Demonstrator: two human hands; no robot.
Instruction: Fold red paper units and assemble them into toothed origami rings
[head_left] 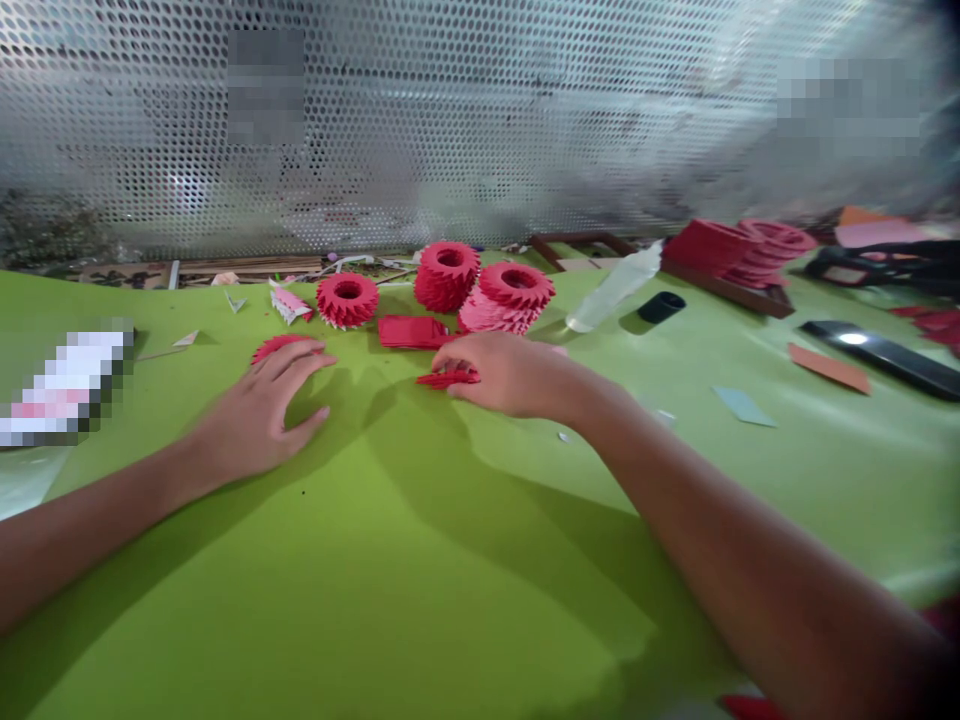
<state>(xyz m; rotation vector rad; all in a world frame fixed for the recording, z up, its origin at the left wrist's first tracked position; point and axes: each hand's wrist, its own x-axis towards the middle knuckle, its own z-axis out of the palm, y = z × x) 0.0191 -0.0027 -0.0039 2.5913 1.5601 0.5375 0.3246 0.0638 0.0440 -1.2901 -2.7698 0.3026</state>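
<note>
left hand: we see the left hand (262, 405) flat and low, fingers spread and slightly curved, not gripping; its fingertips are at a curved red folded-paper piece (281, 346), partly hidden;
right hand: we see the right hand (510, 375) palm down, fingers closed together over a small red folded-paper strip (448, 379) lying on the surface; we cannot tell if it is pinched or only covered;
built so far: we count three round red folded-paper rings near the hands, one (346, 300) on its own, one (448, 276) upright behind the strip, one (516, 287) sitting on a pinkish-red folded-paper ring (491, 315); a flat stack of red paper units (411, 332) lies between them and the hands; more stacked red rings (739, 250) sit further right;
surface: we see a lime-green sheet (315, 610) under everything, with a translucent plastic bottle (615, 290) on its side, a black cylindrical cap (660, 307), a flat black bar (881, 358), and an orange card strip (829, 368);
room: we see a perforated metal sheet (225, 130) behind the table; blurred patches hide parts of it;
</note>
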